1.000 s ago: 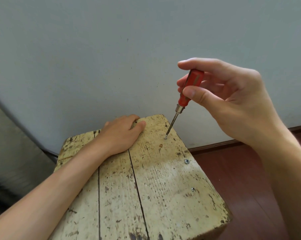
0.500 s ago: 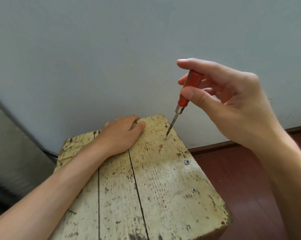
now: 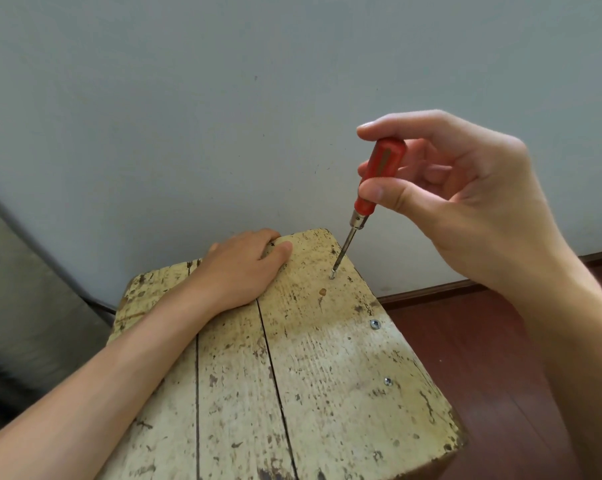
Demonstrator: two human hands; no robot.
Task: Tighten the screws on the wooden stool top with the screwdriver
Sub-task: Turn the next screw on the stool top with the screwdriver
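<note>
The worn cream wooden stool top [image 3: 320,382] fills the lower middle of the head view. My right hand [image 3: 465,209] grips the red handle of a small screwdriver [image 3: 372,188] between thumb and fingers. Its metal tip sits on a raised screw [image 3: 333,274] near the far right corner of the top. My left hand [image 3: 244,268] lies flat on the far edge of the stool, fingers curled over the back, pressing it down. Two more screws, one [image 3: 375,324] and another [image 3: 388,381], sit flush along the right edge.
A pale grey wall rises right behind the stool. Dark red wooden floor [image 3: 493,358] and a brown skirting board lie to the right. A grey slanted object [image 3: 22,306] stands at the left.
My right hand has shifted its fingers on the handle, turning the screwdriver a little; the handle stands slightly more upright. The left hand and stool have not moved.
</note>
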